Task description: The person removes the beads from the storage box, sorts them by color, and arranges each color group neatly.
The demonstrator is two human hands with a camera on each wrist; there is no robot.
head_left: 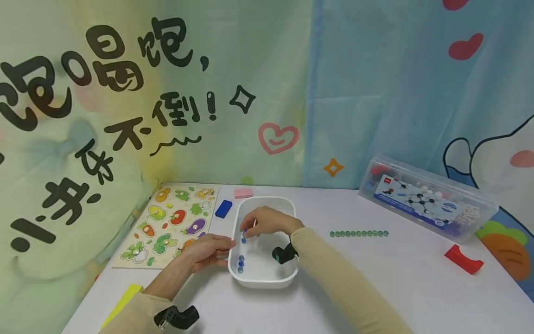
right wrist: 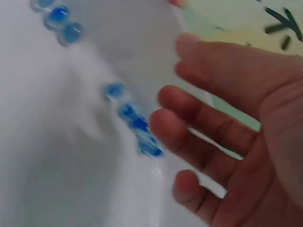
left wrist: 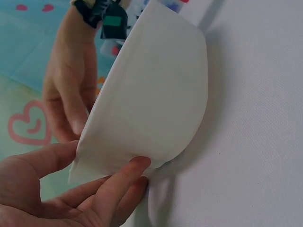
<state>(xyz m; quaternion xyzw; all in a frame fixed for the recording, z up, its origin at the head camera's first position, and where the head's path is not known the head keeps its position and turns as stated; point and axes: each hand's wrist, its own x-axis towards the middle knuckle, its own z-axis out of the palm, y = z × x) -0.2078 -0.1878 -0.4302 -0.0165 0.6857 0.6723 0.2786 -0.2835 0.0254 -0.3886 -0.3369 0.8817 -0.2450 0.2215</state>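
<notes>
A white plastic tub (head_left: 267,278) stands on the table, tilt not clear from the head view. My left hand (head_left: 210,253) holds its left side, thumb at the rim and fingers against the outer wall (left wrist: 156,85). Inside the tub, blue glass marbles (head_left: 240,263) lie in a line along the left edge, with a gap between two groups. Over the upper group hovers my right hand (head_left: 267,221). In the right wrist view its fingers (right wrist: 170,127) are spread and loosely bent beside several marbles (right wrist: 137,123), with nothing visibly gripped; one fingertip may touch them.
Right of the tub lies a row of green marbles (head_left: 359,234). A vegetable puzzle board (head_left: 167,227) is at the left, near a blue block (head_left: 224,208) and a pink block (head_left: 243,193). A clear plastic case (head_left: 429,199) and a red piece (head_left: 464,260) sit at the right.
</notes>
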